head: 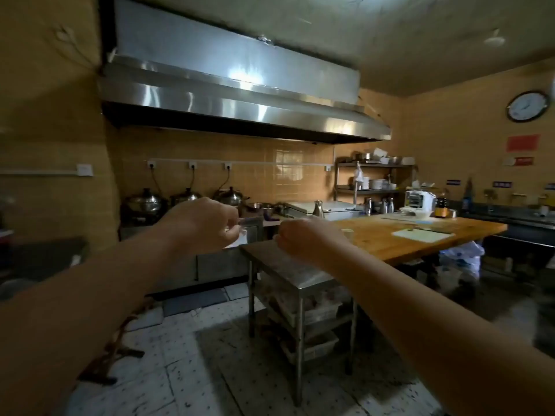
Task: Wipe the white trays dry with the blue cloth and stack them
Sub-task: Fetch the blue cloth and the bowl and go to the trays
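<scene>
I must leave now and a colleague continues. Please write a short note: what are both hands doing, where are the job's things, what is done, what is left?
Left hand: raised, fingers curled, pinching a small white piece; what it is cannot be told.
Right hand: raised above the steel table, fingers curled; whether it holds anything is hidden.
No blue cloth or tray stack is visible. A flat white item lies on the wooden table; possibly a tray.
Done: nothing visible. Left: wiping and stacking.

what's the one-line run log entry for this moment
left hand: fingers curled, pinching something small and white | right hand: fingers curled, contents hidden | steel table: below hands | blue cloth, trays: not seen
</scene>
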